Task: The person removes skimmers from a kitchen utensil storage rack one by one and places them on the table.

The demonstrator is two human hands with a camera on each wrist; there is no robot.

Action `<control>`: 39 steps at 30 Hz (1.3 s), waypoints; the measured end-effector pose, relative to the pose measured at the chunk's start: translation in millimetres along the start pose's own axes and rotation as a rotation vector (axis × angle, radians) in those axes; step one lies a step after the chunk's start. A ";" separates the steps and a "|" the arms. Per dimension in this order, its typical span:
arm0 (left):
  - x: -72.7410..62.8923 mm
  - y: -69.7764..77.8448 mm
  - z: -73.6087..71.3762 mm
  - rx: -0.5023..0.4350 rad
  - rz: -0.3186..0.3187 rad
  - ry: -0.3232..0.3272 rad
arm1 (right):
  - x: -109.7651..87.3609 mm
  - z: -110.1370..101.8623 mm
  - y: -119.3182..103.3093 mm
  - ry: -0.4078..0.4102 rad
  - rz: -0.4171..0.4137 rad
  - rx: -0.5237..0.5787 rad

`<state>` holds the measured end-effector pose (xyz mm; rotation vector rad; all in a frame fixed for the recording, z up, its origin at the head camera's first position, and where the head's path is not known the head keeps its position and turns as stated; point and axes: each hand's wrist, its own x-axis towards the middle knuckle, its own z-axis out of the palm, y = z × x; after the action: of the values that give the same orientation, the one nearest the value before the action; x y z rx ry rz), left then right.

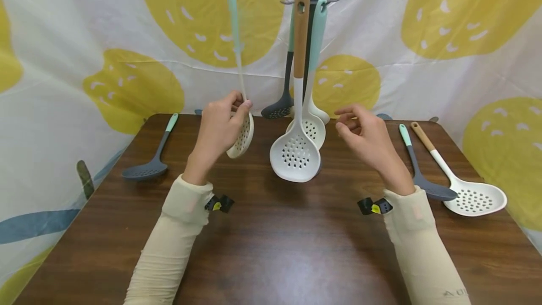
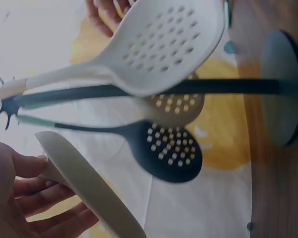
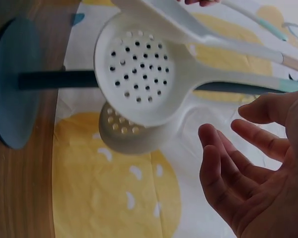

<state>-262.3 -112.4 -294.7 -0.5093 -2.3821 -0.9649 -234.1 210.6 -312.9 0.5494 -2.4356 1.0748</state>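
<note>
My left hand (image 1: 220,124) pinches a white skimmer (image 1: 234,18) low on its shaft, just above the perforated head. Its mint handle points up, to the left of a dark utensil stand (image 3: 17,84). Several utensils hang from the stand's hooks. In front is a white skimmer with a wooden handle (image 1: 296,154); behind it are a white skimmer with a mint handle (image 1: 315,131) and a dark grey skimmer (image 1: 278,107). Right of the stand, my right hand (image 1: 366,133) is raised with loosely bent fingers, holding nothing. In the right wrist view its fingertips are apart from the hanging utensils.
A dark grey skimmer (image 1: 146,169) lies on the left of the brown wooden table (image 1: 288,253). On the right lie another dark grey skimmer (image 1: 434,189) and a white one with a wooden handle (image 1: 478,201), overlapping. A lemon-patterned cloth (image 1: 203,86) hangs behind.
</note>
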 end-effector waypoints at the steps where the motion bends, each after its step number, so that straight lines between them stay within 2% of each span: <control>1: 0.7 -2.7 -2.8 0.005 -0.015 0.006 | 0.4 2.1 -0.8 -0.004 -0.008 0.009; 7: 2.5 -19.2 -19.9 0.068 -0.108 0.034 | 0.8 12.7 -9.1 -0.001 -0.088 0.035; 11: 2.7 -32.2 -32.0 0.162 -0.166 0.035 | -0.4 18.6 -19.0 -0.013 -0.129 0.028; 14: 1.2 -43.1 -40.9 0.228 -0.219 0.013 | -2.1 22.8 -26.6 -0.040 -0.127 0.040; 21: -4.9 -73.7 -62.7 0.373 -0.344 -0.116 | -6.4 32.8 -42.5 -0.147 -0.051 0.203; 26: -11.4 -99.6 -72.4 0.472 -0.447 -0.230 | -5.9 39.6 -49.6 -0.186 0.003 0.333; 29: -14.8 -109.8 -73.6 0.503 -0.516 -0.302 | -4.3 43.2 -52.4 -0.196 0.038 0.399; 33: -17.5 -117.8 -69.6 0.498 -0.601 -0.380 | -2.0 47.1 -56.1 -0.188 0.068 0.461; 36: -19.5 -124.3 -65.2 0.482 -0.650 -0.418 | -0.8 49.3 -58.1 -0.180 0.073 0.480; 39: -21.5 -131.8 -61.8 0.492 -0.671 -0.443 | -0.3 50.1 -60.0 -0.172 0.075 0.476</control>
<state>-293.1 -249.3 -339.0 0.3252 -3.1443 -0.4858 -214.1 135.2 -308.1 0.7258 -2.3550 1.7214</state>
